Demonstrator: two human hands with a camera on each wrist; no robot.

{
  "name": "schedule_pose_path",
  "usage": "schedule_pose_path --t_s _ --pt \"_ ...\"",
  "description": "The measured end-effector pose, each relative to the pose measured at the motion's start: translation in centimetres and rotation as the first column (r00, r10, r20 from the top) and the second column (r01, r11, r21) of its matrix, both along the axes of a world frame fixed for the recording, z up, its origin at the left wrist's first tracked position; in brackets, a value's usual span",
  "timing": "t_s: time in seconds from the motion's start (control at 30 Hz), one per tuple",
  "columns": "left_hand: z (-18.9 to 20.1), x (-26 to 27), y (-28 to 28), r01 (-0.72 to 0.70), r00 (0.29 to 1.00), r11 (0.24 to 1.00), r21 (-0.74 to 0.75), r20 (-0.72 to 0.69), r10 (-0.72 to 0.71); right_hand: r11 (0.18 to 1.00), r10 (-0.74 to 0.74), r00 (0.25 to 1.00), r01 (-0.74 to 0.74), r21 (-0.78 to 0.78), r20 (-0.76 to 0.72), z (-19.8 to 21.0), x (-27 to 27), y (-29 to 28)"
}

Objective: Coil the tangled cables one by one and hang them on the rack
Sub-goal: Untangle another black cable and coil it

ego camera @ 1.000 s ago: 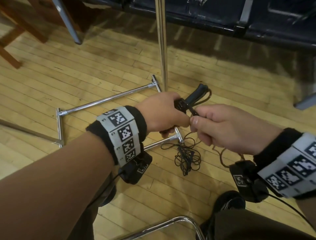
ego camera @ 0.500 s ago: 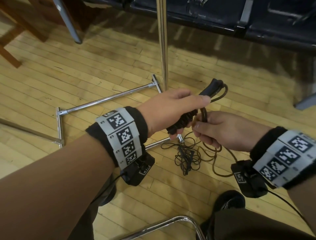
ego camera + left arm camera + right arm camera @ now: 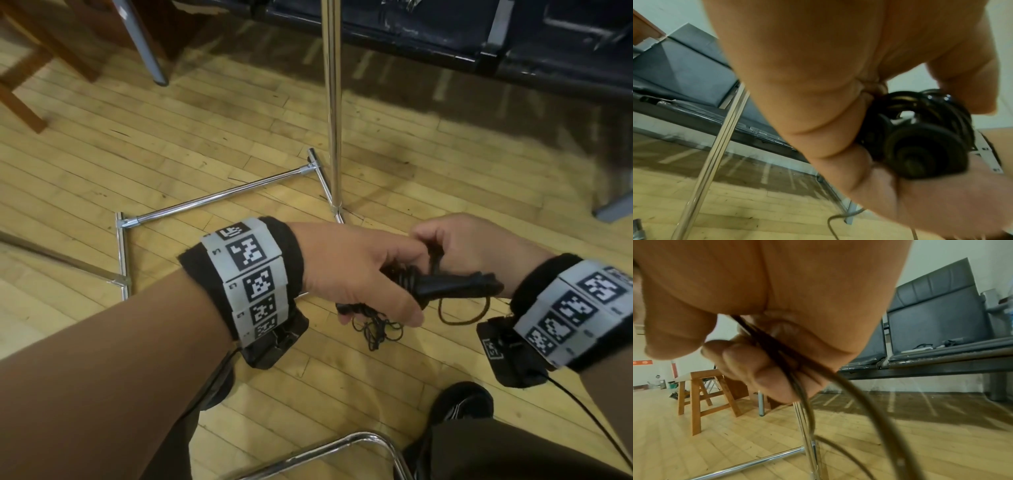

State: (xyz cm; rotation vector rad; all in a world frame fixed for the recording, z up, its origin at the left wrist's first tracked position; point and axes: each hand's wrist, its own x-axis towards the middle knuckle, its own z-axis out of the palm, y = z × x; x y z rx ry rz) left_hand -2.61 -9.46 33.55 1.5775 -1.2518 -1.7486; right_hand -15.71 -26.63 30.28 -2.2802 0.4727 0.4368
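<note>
My left hand [image 3: 373, 274] grips a black handle [image 3: 455, 286] with black cable wound round it; the left wrist view shows the coiled cable and handle end [image 3: 920, 138] inside my curled fingers. Just behind it, my right hand [image 3: 469, 246] pinches the free run of the cable [image 3: 777, 353], which droops in a brown loop [image 3: 459, 317] below the handle. A small tangle of thin black cable [image 3: 380, 330] lies on the floor under my hands. The chrome rack's upright pole [image 3: 332, 102] and its base bars [image 3: 222, 195] stand right behind.
Wooden plank floor all round. A dark bench [image 3: 479, 31] runs along the back, a wooden stool [image 3: 701, 394] and a grey leg [image 3: 147, 48] at the back left. A chrome chair tube [image 3: 342, 445] and my black shoe [image 3: 459, 404] are near me.
The handle, pointing up and away before, now lies level and points right. My right hand rose from below the handle to behind it, carrying the cable round. Both hands dropped slightly.
</note>
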Motion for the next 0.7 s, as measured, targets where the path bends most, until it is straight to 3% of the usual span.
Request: schedule_pose_path --t_s 0.1,0.3,0.5,0.7 --pt "-0.1 -0.2 -0.1 0.038 0.98 0.999 0.027 0.194 -0.043 0.992 -0.026 0.997 0.034 -0.119 0.068 0.6 -0.1 0.6" --pt "0.1 -1.4 -0.9 0.076 0.832 0.995 0.058 0.547 -0.095 0.93 -0.01 0.99 0.061 -0.362 0.142 1.9 0.1 1.7" --pt "-0.4 -1.9 -1.4 -0.015 0.693 1.0 0.027 0.721 -0.009 0.842 0.076 0.981 0.033 -0.539 0.179 3.4 0.2 3.1" --pt "-0.8 -0.6 -1.9 -0.218 0.623 0.97 -0.105 0.751 0.221 0.869 0.078 0.954 0.077 -0.489 0.289 4.1 0.3 4.0"
